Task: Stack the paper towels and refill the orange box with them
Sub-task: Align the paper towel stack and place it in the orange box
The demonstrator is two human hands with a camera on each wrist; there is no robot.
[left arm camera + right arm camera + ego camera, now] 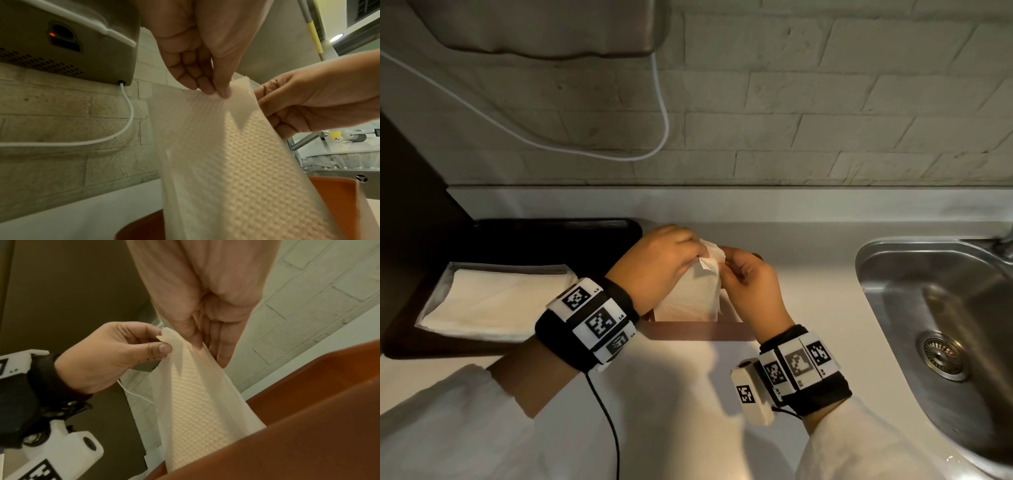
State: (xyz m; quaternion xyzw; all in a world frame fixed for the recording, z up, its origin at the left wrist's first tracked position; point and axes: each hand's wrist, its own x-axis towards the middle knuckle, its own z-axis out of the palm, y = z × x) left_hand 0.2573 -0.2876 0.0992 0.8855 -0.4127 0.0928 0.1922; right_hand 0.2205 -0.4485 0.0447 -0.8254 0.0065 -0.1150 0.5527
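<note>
A white embossed paper towel point(695, 298) hangs upright, its lower end inside the orange box point(695, 331) on the counter. My left hand point(702, 255) pinches the towel's top corner between thumb and fingers. My right hand point(724, 270) grips the towel's upper right edge with curled fingers. The left wrist view shows the left hand point(220, 93) on the towel point(226, 154), the right hand point(265, 104) behind its edge and the box point(337, 193) below. In the right wrist view, the right hand point(203, 344) and left hand point(164, 345) meet at the towel point(195, 394) above the box point(308, 426).
A flat stack of paper towels point(493, 298) lies on a dark tray point(558, 229) to the left of the box. A steel sink point(945, 308) takes up the right side. A hand dryer point(544, 27) with a white cable point(664, 113) hangs on the brick wall.
</note>
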